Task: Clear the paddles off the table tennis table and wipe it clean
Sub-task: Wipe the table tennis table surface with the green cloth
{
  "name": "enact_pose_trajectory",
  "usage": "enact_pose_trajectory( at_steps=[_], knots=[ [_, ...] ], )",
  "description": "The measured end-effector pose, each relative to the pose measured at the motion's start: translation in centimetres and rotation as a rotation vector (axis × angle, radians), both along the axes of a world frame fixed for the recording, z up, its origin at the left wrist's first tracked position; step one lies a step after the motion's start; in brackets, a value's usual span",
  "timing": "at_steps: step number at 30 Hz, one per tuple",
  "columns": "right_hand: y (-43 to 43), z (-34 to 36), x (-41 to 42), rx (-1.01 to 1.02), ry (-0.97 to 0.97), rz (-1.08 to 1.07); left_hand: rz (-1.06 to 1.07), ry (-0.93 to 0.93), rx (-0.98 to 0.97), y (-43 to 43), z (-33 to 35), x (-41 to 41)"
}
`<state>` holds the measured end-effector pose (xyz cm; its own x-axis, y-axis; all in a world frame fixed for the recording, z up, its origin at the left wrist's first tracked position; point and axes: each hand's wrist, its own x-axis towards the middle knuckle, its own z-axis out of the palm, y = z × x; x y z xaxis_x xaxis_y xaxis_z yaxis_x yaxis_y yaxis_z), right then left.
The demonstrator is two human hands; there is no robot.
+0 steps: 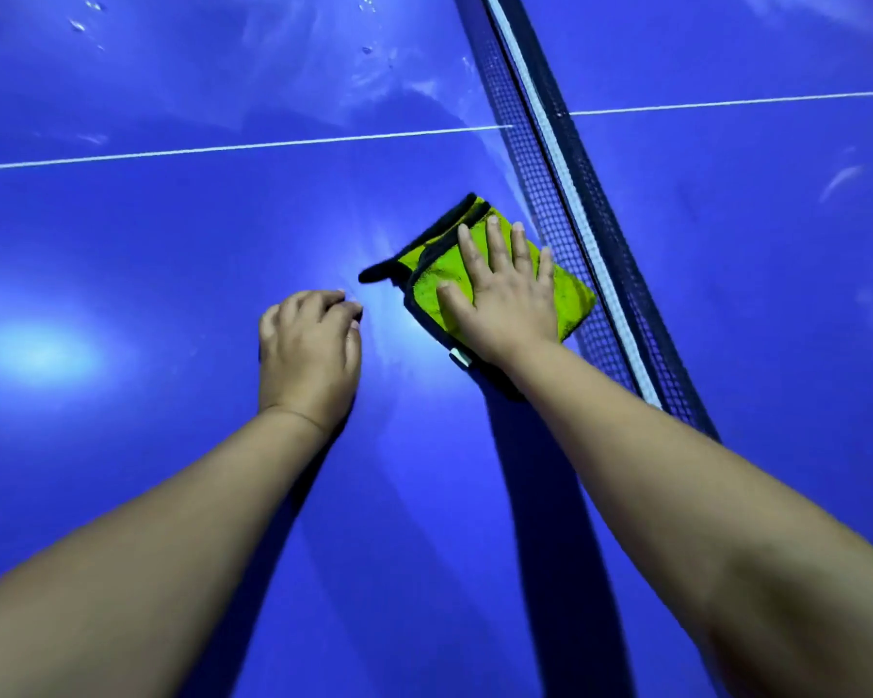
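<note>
Cool, fairly bright light from above; glare patch on glossy counter [122, 244] at left; long dark shadows; edges bowed; slightly soft.

- Table [147, 254]: blue top with an open stretch left of and beyond both hands, running up to the white line [223, 148] and past it.
- Net [550, 204]: upright barrier from top centre to lower right. It bars low passage to the other half.
- Cloth [573, 294]: lies flat just beside the net, under the flat right hand [510, 299].
- Left hand [308, 355]: fingertips are on the top, with a narrow gap to the cloth.
- Forearms: a lane of bare top lies between them.
</note>
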<state>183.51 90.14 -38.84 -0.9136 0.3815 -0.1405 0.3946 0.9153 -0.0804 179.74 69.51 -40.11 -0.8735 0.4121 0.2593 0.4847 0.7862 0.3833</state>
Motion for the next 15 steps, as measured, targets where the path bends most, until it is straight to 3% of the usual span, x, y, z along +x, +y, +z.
enact_pose_trajectory(
  at_steps=[9,15],
  knots=[
    [-4.8,0.5,22.3,0.015,-0.065,-0.162,-0.084,-0.017,0.066,0.0,2.6,4.5],
    [-8.0,0.8,33.7,0.026,-0.052,-0.307,-0.231,-0.195,0.195,2.4,4.0,14.2]
  ],
)
